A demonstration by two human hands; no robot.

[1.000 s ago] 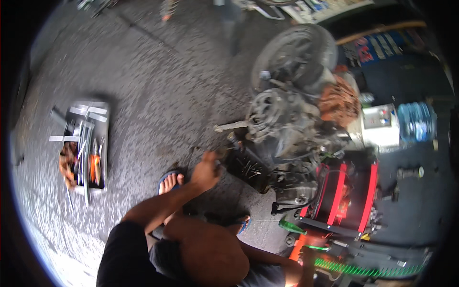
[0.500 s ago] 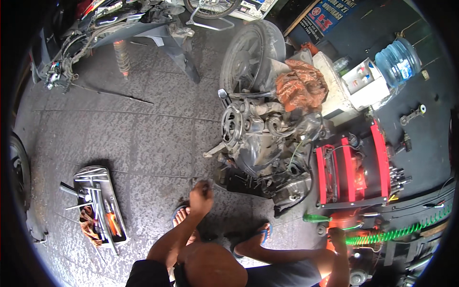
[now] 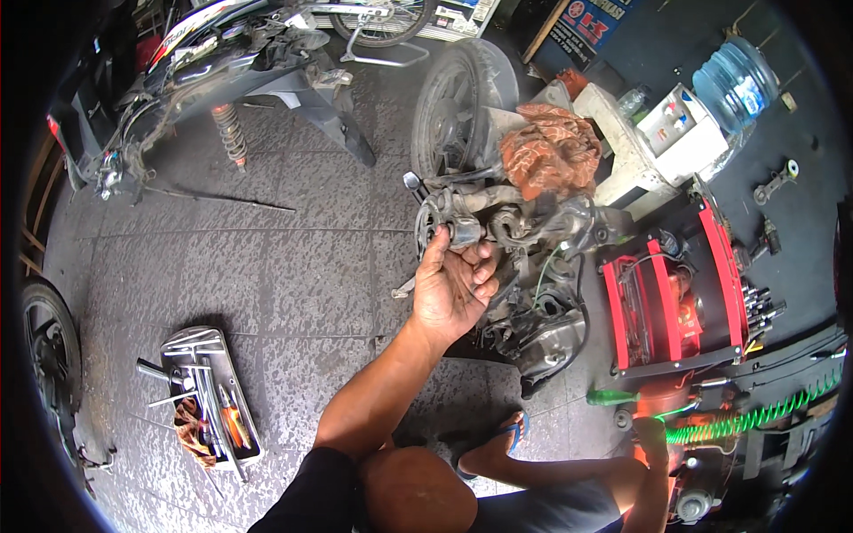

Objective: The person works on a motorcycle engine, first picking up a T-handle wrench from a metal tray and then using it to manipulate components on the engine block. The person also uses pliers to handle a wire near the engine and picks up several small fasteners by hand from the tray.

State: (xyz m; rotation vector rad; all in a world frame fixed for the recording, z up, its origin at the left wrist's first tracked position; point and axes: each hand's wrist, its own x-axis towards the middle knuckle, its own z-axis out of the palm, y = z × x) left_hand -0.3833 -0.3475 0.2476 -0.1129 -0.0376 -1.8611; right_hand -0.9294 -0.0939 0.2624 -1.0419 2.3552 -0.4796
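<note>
Left hand (image 3: 453,289) is raised with its bare palm facing up, the thumb and half-curled fingers spread apart. Its thumb tip overlaps the edge of a stubby grey metal cylinder (image 3: 466,233) on the dusty grey motorcycle engine (image 3: 555,306); whether the hand touches or grips that part cannot be told. The engine sits low on the grey tiled floor (image 3: 311,293), with a black-tyred spoked wheel (image 3: 451,111) just behind it and a crumpled orange patterned cloth (image 3: 551,151) beside it.

Right hand (image 3: 651,433) is at the lower right, beyond the bent knee, near the green coiled hose (image 3: 755,417) and the orange-red machine (image 3: 657,395); its fingers are too indistinct to tell how far they are closed or what they hold. A green bottle (image 3: 611,397) lies just beside that machine, below a red-and-black rack (image 3: 666,306).

Well apart on the left, a shallow grey metal tray (image 3: 224,355) on the floor carries silver tools, orange-handled pliers (image 3: 235,426) and a brown rag (image 3: 191,431).
</note>
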